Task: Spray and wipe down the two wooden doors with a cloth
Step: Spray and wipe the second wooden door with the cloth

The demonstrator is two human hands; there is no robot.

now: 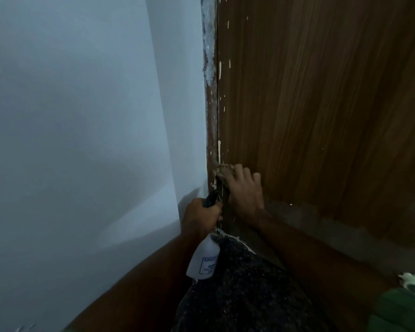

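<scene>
Head view shows the right hand (243, 190) pressing a crumpled cloth (222, 172) low against the wooden door (321, 104), right at its left edge by the paint-flecked frame (210, 92). The left hand (199, 218) grips the neck of the spray bottle (205, 257), whose white body hangs toward six o'clock. The likely slip: with the bottle so close at seven o'clock of the wiping hand, a wider stroke could knock the two together, or the tilted bottle could drip onto the dark mat (237, 283) below. The cloth sits mostly under the fingers, peeking out at eleven o'clock of the hand. Dried paint drips may resist wiping.
</scene>
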